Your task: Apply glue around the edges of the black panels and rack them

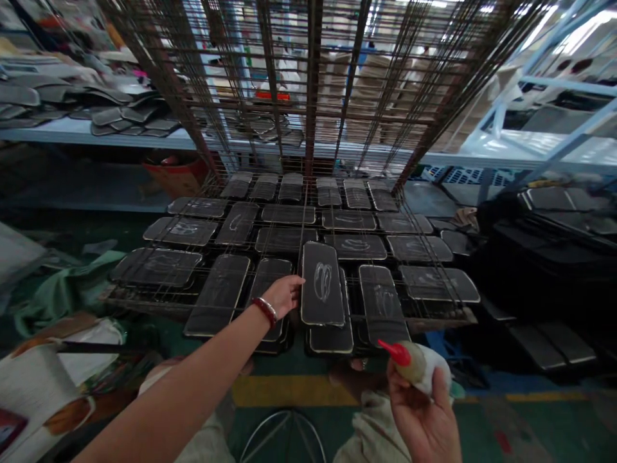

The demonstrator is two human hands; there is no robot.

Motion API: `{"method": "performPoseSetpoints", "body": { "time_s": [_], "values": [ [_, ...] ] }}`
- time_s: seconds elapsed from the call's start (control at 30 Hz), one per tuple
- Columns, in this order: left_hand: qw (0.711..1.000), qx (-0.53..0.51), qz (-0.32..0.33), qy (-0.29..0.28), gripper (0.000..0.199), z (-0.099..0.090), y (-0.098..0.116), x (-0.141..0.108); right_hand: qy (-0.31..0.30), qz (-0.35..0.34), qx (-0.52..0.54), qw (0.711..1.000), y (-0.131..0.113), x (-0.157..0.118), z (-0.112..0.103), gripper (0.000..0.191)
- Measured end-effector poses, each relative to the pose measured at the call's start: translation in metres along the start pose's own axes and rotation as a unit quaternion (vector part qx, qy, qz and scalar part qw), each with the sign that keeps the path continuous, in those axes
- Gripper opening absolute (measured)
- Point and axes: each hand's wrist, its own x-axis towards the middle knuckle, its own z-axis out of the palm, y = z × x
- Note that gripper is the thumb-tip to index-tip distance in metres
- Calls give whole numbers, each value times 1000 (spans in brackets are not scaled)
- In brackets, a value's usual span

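My left hand (283, 294) reaches forward and grips the left edge of a dark rectangular piece (322, 283) with a pale border and a white squiggle of glue on it. That piece lies over other dark pieces on the low wire rack shelf (144, 302). A red bracelet (264, 311) is on the left wrist. My right hand (427, 418) is near the bottom of the view and holds a squeeze bottle (414, 363) with a red nozzle, tip pointing up and left, apart from the rack.
Several dark pieces cover the rack shelf in rows. Tall rusty wire shelves (313, 83) rise above it. Black stacks (544, 257) sit at right, a green cloth (67, 283) at left. A stool ring (282, 434) is below, on the green floor with a yellow line (289, 390).
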Motion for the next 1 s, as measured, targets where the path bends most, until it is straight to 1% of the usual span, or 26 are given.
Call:
{"method": "performPoseSetpoints", "body": {
  "time_s": [0.13, 0.17, 0.3, 0.37, 0.53, 0.63, 0.73, 0.83, 0.9, 0.97, 1.0],
  "values": [
    [999, -29, -14, 13, 6, 7, -14, -13, -1, 18, 12, 1000, 10, 0, 5, 60],
    [999, -31, -18, 19, 9, 8, -18, -16, -4, 20, 11, 1000, 10, 0, 5, 60],
    [998, -38, -27, 47, 36, 11, -34, -23, -5, 24, 14, 1000, 10, -1, 1, 56],
    [997, -45, -24, 59, 40, 12, -43, -25, -9, 27, 19, 999, 9, -4, 1, 53],
    [993, -79, 2, 91, 26, 19, -68, -27, -4, 17, 50, 999, 7, -10, -1, 50],
    [990, -89, 12, 112, 24, 27, -78, -28, -5, 24, 55, 998, 5, -7, -8, 49],
    [986, -83, 20, 144, 25, 35, -82, -27, -12, 37, 56, 998, 1, 4, -19, 51],
    [984, -68, 32, 161, 23, 37, -82, -31, -20, 53, 58, 997, -3, 15, -29, 58],
    [985, -56, 51, 157, 27, 32, -80, -37, -25, 25, 53, 998, -8, 18, -32, 58],
    [987, -42, 69, 137, 33, 26, -74, -42, -30, -18, 45, 998, -17, 17, -32, 58],
    [989, -35, 75, 122, 34, 24, -69, -43, -20, -29, 43, 998, -23, 16, -31, 59]
  ]
}}
